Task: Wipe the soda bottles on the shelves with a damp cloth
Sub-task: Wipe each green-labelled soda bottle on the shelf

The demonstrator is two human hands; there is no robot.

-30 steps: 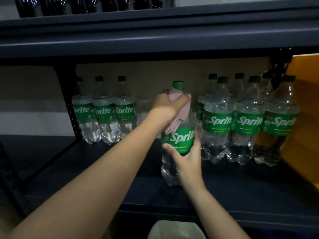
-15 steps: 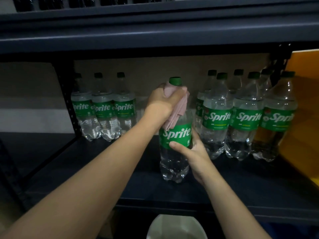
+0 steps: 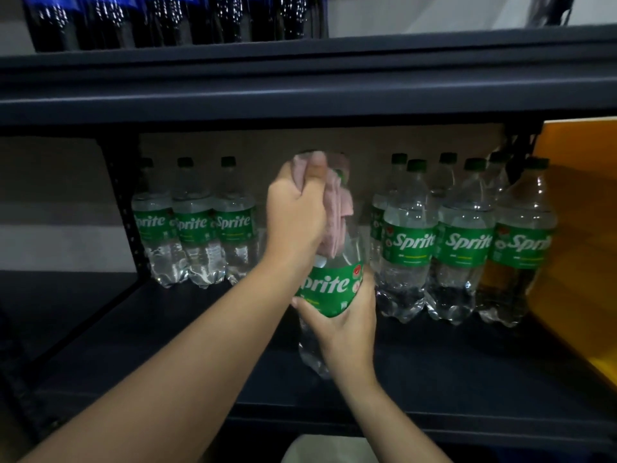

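Dark shelf (image 3: 467, 369); bottle (image 3: 329, 285) cap apparently hidden under left hand (image 3: 295, 217) with cloth (image 3: 339, 208).

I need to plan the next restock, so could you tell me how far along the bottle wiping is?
Nothing visibly shows which bottles are already wiped. In hand: the left hand presses the pink cloth over the top of one Sprite bottle, which the right hand grips at its label. Possibly left: three bottles on the left, the group on the right and the dark bottles on the upper shelf.
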